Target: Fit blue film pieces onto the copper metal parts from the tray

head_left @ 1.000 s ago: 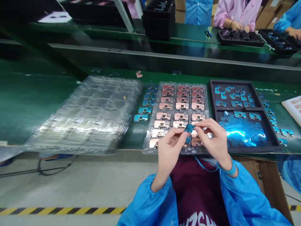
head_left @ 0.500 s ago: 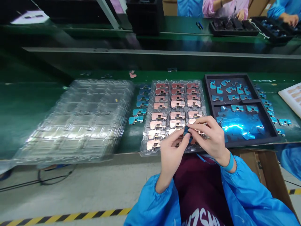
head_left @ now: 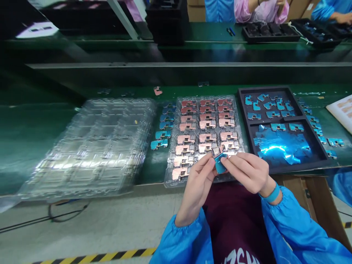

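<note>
My left hand [head_left: 198,179] and my right hand [head_left: 247,171] meet over the near edge of a clear blister tray [head_left: 171,175] filled with copper-coloured parts. Both pinch one small part with a blue film [head_left: 220,161] between their fingertips. The blue film stands up from the part at the right hand's fingers. The tray lies on the green bench [head_left: 41,124] straight in front of me.
A stack of clear blister trays [head_left: 93,143] lies to the left. A column of blue-filmed parts [head_left: 163,130] sits between the trays. A black tray [head_left: 275,91] on the right holds blue parts and peeled blue films. More blue parts [head_left: 319,132] lie beyond it. Other people work across the conveyor.
My hands have dropped slightly toward me with the part. The blue film now shows more, lifted from the part. My view has shifted a little.
</note>
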A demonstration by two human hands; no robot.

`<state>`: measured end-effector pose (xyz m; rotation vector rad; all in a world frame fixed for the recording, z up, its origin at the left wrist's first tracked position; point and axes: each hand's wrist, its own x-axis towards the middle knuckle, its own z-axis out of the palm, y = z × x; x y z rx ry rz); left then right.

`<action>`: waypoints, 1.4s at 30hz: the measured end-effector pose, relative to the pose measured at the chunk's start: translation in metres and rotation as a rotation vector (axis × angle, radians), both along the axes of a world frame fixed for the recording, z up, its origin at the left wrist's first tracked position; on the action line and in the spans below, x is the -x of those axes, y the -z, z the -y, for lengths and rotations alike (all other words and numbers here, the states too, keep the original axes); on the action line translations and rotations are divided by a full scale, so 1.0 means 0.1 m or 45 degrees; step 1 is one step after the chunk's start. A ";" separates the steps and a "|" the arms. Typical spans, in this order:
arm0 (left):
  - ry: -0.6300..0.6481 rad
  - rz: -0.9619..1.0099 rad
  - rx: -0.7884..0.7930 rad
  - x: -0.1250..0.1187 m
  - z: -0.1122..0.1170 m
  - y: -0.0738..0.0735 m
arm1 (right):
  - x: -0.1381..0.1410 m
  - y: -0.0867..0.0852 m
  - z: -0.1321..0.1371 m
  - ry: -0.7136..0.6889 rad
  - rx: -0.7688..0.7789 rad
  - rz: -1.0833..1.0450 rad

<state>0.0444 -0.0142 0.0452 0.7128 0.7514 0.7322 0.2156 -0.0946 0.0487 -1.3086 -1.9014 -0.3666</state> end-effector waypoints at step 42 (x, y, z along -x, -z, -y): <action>-0.244 -0.107 0.042 -0.32 -0.02 0.06 | -0.09 -0.01 0.13 -0.069 -0.196 0.458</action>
